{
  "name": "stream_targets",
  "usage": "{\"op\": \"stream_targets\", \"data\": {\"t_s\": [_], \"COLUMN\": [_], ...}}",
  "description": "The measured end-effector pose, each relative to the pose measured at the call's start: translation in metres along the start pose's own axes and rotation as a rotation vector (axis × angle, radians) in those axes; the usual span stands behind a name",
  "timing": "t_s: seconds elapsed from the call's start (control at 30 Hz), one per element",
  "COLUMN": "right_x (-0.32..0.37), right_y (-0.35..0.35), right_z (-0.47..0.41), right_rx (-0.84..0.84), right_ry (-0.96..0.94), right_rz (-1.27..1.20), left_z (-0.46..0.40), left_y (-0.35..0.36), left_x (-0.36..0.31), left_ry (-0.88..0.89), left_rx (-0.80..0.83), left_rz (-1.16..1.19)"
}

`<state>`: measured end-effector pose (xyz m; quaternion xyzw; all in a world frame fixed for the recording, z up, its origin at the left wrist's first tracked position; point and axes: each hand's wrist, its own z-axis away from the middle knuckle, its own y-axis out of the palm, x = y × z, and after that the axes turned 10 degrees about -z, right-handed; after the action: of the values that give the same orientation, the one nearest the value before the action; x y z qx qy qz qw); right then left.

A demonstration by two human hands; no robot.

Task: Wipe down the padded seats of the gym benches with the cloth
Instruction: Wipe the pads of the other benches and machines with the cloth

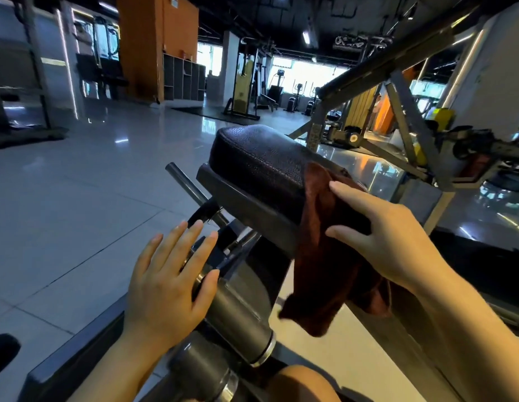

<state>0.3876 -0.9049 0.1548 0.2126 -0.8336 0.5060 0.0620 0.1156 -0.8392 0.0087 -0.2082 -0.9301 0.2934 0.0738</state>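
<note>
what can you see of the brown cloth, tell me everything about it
The brown cloth is a dark reddish-brown, soft, towel-like fabric, crumpled and folded. Its upper part lies on the near right edge of the black padded seat; the rest hangs down past the seat's side, ending in a loose corner. The right hand holds it against the seat, fingers on top and thumb on the hanging part. The left hand does not touch it.

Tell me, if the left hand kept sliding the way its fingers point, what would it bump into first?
Probably the black knob on the steel bar beside the padded seat; the left hand points right at it, though depth is uncertain.
</note>
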Motion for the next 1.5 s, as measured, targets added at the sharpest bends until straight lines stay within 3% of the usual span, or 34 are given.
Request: {"op": "stream_targets", "data": {"t_s": [0.43,0.6,0.87,1.23,1.33,1.4,1.5], "right_x": [0.1,0.079,-0.005,0.07,0.089,0.088,0.081], "right_y": [0.076,0.064,0.004,0.05,0.068,0.07,0.058], "right_z": [-0.112,-0.083,0.0,-0.082,-0.103,-0.104,-0.1], "right_rx": [-0.258,-0.164,-0.049,-0.14,-0.172,-0.155,-0.104], "right_ry": [-0.076,-0.155,-0.028,-0.07,-0.125,-0.139,-0.152], "right_rz": [0.14,0.18,-0.031,0.058,0.098,0.115,-0.083], "left_z": [0.001,0.001,0.001,-0.001,-0.003,-0.007,-0.02], "left_y": [-0.001,-0.005,0.0,-0.003,-0.011,-0.017,-0.025], "left_x": [0.001,-0.001,0.0,-0.002,-0.001,0.001,0.0], "left_ry": [0.011,-0.004,-0.007,-0.022,-0.114,-0.287,-0.464], "left_rx": [-0.034,0.012,-0.012,-0.026,0.012,0.039,0.081], "left_rz": [-0.062,-0.033,0.01,0.07,0.175,0.349,0.499]}}
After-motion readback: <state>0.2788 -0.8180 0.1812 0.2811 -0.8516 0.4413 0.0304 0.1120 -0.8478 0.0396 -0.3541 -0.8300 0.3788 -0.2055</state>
